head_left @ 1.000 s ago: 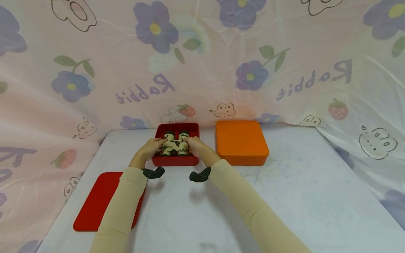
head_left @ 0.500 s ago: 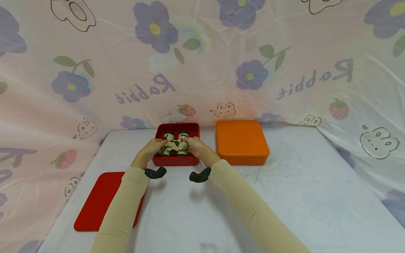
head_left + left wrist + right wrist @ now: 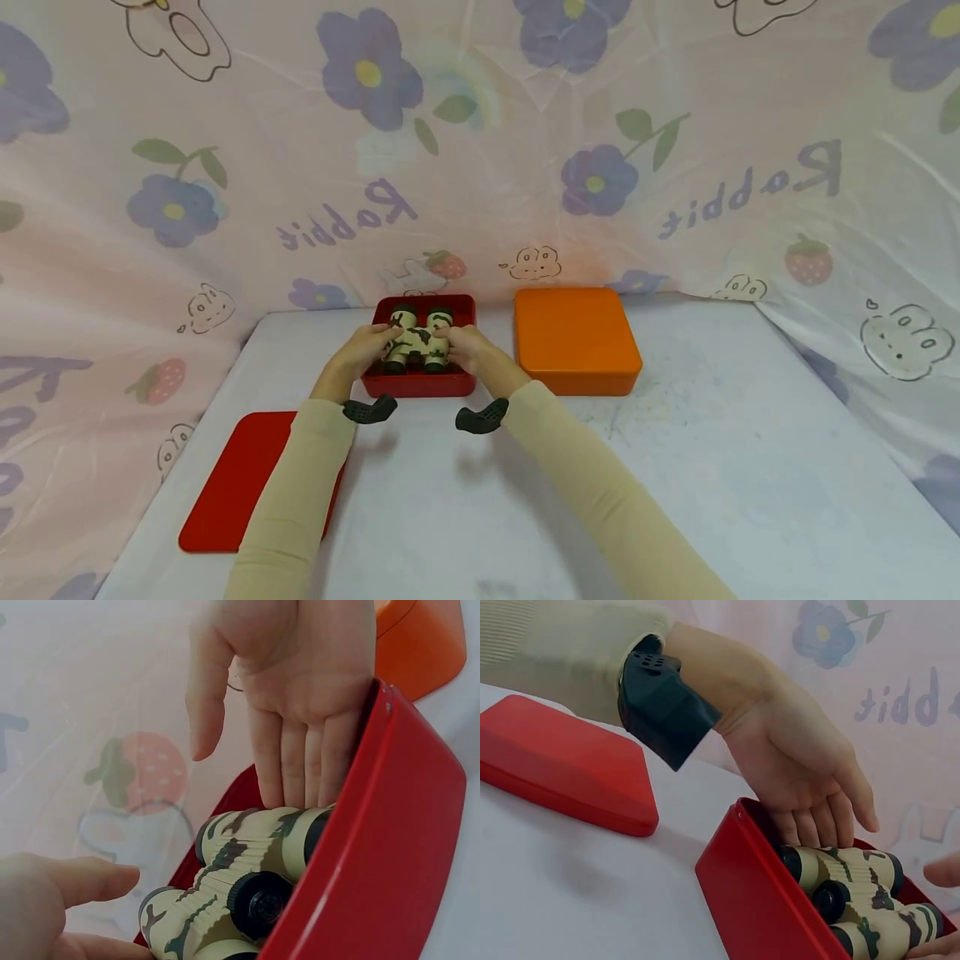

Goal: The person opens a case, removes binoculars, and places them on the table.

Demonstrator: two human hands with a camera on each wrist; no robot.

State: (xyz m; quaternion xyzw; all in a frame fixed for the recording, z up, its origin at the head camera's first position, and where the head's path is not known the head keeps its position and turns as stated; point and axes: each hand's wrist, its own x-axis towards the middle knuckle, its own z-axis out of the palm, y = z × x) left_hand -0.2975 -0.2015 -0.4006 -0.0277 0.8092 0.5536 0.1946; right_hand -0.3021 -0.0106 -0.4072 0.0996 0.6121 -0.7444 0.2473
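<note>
Camouflage-patterned binoculars [image 3: 417,340] lie in an open red box [image 3: 417,385] at the back of the table. My left hand [image 3: 366,346] and right hand [image 3: 471,348] flank them, reaching over the side walls. In the left wrist view, the right hand's fingers [image 3: 300,761] run straight down between binoculars and wall, thumb spread apart. From the right wrist view, the left hand [image 3: 802,757] likewise dips its fingers beside the near barrel, thumb clear of it. Fingertips are hidden behind the binoculars. The black focus wheel [image 3: 830,900] faces the box's front wall.
To the right of the box stands an orange box [image 3: 577,342], its top covered. A flat red lid [image 3: 240,483] lies on the white table at the left front, partly under the left sleeve [image 3: 292,492]. A patterned curtain [image 3: 480,167] hangs behind.
The binoculars' far ends show slightly closer to the box's back rim than before. Both hands keep nearly the same place beside them, and the head view has shifted a little.
</note>
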